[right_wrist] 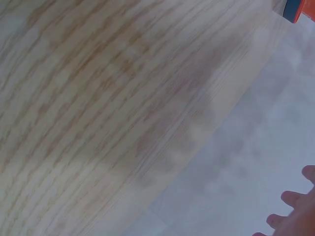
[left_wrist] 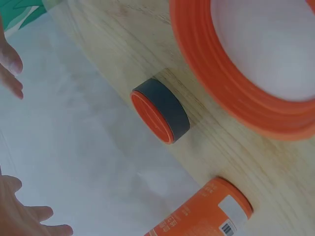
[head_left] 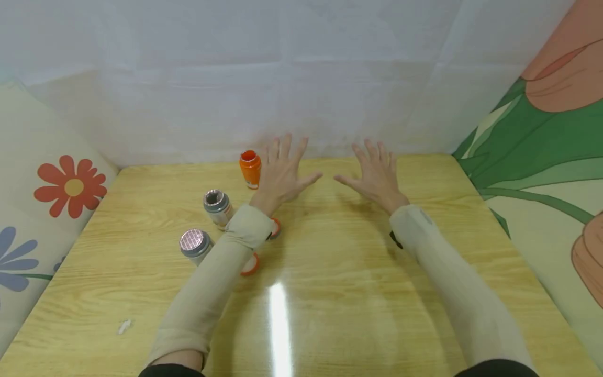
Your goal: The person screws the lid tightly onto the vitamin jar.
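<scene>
My left hand (head_left: 282,175) is held over the back of the table with fingers spread and nothing in it. Just left of it stands an orange jar (head_left: 250,170) without a lid. My right hand (head_left: 374,178) is likewise spread, to the right, holding nothing. Left of my left forearm are a grey jar with an open mouth (head_left: 218,209) and another grey jar topped by a patterned seal (head_left: 195,245). Two orange-rimmed lids, one farther back (head_left: 276,228) and one nearer (head_left: 251,264), are partly hidden by my left sleeve. A dark-sided lid (left_wrist: 170,110) appears in the left wrist view.
The wooden table (head_left: 339,303) meets a white sheet (head_left: 282,78) at its back edge. Flower-patterned panels flank it at left (head_left: 70,136) and right (head_left: 542,173). A small white mark (head_left: 124,326) is at the front left.
</scene>
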A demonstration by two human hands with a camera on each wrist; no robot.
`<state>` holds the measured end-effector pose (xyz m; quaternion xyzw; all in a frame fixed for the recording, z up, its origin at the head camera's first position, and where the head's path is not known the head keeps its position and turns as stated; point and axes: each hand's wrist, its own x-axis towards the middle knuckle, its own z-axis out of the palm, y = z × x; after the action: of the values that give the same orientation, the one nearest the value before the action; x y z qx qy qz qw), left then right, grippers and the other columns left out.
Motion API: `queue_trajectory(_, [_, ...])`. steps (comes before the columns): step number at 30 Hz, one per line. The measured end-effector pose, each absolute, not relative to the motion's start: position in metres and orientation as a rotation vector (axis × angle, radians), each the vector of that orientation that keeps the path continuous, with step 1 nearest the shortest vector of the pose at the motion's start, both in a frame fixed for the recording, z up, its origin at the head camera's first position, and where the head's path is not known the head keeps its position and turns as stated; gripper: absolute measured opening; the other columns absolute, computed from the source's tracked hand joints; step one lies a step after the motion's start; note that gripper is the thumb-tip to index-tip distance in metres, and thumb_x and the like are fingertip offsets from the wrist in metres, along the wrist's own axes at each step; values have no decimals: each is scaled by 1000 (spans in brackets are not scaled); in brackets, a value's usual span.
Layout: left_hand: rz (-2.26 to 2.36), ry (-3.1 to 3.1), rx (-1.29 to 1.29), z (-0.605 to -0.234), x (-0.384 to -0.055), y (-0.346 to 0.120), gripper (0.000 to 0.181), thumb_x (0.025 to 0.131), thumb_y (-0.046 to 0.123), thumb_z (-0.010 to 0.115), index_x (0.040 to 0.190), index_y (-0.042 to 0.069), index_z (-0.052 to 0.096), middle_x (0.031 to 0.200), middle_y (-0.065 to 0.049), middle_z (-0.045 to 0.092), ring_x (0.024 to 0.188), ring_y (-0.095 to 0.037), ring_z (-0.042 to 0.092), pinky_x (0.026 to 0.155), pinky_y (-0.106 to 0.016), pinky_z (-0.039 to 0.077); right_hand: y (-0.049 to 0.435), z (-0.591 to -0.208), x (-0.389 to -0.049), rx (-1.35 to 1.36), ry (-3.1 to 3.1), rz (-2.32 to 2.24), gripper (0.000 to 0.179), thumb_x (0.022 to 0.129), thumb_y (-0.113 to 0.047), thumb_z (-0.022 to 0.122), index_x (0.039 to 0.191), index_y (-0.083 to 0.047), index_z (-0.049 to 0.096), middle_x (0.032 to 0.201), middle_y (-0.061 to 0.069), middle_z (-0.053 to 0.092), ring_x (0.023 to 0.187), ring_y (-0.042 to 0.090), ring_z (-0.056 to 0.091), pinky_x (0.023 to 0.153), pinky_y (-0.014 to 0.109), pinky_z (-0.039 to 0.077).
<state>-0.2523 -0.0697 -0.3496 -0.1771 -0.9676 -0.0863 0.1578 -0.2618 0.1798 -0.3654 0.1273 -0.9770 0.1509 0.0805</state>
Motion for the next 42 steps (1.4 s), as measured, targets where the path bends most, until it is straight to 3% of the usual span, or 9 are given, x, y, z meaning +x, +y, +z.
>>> queue_trajectory(42, [-300,-2691,-524,-351,-224,-83,90,87,70,55,158,25,24,158,-20,31,145,-46,28,118,-65,23,162,-369,-243,494,-2880,505,97,83,-72,59,156,-17,30,165,16,20,151,45,14,118,69,12])
